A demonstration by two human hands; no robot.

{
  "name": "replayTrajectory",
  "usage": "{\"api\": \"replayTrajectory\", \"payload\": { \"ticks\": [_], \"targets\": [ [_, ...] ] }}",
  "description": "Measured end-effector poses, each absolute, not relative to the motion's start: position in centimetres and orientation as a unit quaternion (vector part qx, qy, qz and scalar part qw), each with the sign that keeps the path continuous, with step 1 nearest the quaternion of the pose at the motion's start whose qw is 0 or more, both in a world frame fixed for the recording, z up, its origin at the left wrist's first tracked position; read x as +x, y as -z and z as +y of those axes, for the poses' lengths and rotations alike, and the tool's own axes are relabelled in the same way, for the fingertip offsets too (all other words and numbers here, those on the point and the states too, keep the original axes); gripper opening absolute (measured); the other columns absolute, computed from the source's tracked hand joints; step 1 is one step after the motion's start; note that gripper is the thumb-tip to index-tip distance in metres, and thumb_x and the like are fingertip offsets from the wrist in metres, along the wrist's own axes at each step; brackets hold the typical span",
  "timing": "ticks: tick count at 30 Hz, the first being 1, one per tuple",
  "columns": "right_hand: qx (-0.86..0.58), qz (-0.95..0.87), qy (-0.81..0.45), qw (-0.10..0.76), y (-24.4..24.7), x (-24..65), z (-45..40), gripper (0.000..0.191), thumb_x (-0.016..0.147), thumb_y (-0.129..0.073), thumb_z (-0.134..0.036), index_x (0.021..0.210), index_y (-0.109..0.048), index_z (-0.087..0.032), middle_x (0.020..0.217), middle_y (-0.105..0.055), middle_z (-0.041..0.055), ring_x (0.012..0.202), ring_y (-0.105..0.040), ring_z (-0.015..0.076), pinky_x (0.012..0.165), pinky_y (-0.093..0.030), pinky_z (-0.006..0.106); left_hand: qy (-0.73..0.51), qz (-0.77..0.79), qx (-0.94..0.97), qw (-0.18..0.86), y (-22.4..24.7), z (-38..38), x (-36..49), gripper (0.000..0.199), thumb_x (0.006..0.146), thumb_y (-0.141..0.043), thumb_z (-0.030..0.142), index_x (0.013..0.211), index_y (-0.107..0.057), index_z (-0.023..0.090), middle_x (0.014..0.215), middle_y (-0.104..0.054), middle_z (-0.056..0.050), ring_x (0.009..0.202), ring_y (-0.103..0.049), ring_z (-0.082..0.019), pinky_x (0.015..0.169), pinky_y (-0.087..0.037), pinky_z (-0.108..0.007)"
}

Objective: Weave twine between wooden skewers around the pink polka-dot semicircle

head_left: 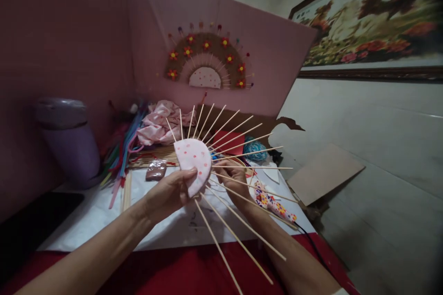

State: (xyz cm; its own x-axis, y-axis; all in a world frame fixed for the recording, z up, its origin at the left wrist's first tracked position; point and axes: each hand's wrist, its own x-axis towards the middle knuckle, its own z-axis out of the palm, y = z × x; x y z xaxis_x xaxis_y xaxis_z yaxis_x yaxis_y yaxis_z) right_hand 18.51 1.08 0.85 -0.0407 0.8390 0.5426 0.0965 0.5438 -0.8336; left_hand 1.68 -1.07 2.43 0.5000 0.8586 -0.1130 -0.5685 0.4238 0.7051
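Note:
Both hands hold up a half-circle panel (194, 156) covered in white cloth with pink dots, tilted so its straight side faces left. Many thin wooden sticks (263, 168) fan out from its curved edge. My left hand (169, 189) grips the lower part of the panel, thumb on the front face. On the other side, my right hand (235, 179) is closed at the bases of the sticks by the curved edge; its fingertips are partly hidden behind them. A similar half-circle decoration (205, 78) with a brown flowered band hangs on the pink board behind.
A purple tumbler (69, 143) stands at left beside colourful pipe cleaners (126, 143). Crumpled pink cloth (161, 122), a small brown packet (156, 170), red sheet (230, 142) and blue yarn (255, 148) lie behind. A flower-patterned glue gun (275, 203) with a cord rests at right.

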Motion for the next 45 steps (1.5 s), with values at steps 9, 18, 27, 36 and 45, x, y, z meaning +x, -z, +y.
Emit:
{"api": "replayTrajectory", "payload": {
  "ticks": [9,18,27,36,45],
  "targets": [
    [-0.401,-0.643,-0.298,0.58,0.4,18.5,0.9,0.016,0.076,-0.055,-0.032,0.069,-0.06,-0.018,0.053,-0.046,-0.0027,0.049,-0.038,0.0098,0.046,-0.031,0.022,-0.465,0.22,0.333,0.791,-1.9,-1.4,1.8,0.022,0.069,-0.058,0.005,0.09,-0.063,0.008,0.078,-0.069,-0.008,0.065,-0.063,-0.017,0.062,-0.053,-0.029],
    [-0.36,-0.682,-0.281,0.571,0.5,17.7,0.5,0.022,0.078,-0.053,-0.034,0.062,-0.059,-0.02,0.058,-0.049,-0.0015,0.055,-0.041,0.0123,0.055,-0.035,0.026,-0.456,0.254,0.35,0.778,-1.9,-1.3,1.0,0.014,0.07,-0.06,0.018,0.082,-0.063,0.011,0.067,-0.065,-0.006,0.056,-0.059,-0.014,0.044,-0.044,-0.021],
    [-0.37,-0.695,-0.266,0.556,0.5,17.6,-0.1,0.026,0.078,-0.053,-0.034,0.057,-0.054,-0.02,0.053,-0.042,-0.0032,0.05,-0.037,0.0109,0.049,-0.031,0.025,-0.484,0.25,0.356,0.76,-1.9,-1.2,1.1,0.014,0.068,-0.064,0.014,0.081,-0.065,0.01,0.068,-0.067,-0.007,0.054,-0.06,-0.013,0.048,-0.046,-0.021],
    [-0.368,-0.678,-0.269,0.576,0.7,17.5,0.2,0.016,0.077,-0.054,-0.029,0.066,-0.061,-0.02,0.06,-0.052,-0.0005,0.053,-0.044,0.0125,0.052,-0.036,0.026,-0.448,0.229,0.37,0.781,-1.6,-1.6,1.3,0.018,0.067,-0.062,0.013,0.085,-0.064,0.008,0.071,-0.068,-0.01,0.058,-0.063,-0.017,0.05,-0.049,-0.023],
    [-0.375,-0.67,-0.302,0.565,1.0,17.5,0.2,0.015,0.076,-0.055,-0.03,0.07,-0.063,-0.019,0.066,-0.06,0.0016,0.06,-0.052,0.0146,0.056,-0.04,0.026,-0.48,0.266,0.333,0.766,-1.9,-1.8,1.4,0.014,0.066,-0.062,0.009,0.079,-0.064,0.007,0.073,-0.069,-0.011,0.061,-0.063,-0.017,0.059,-0.052,-0.026]
  ]
}}
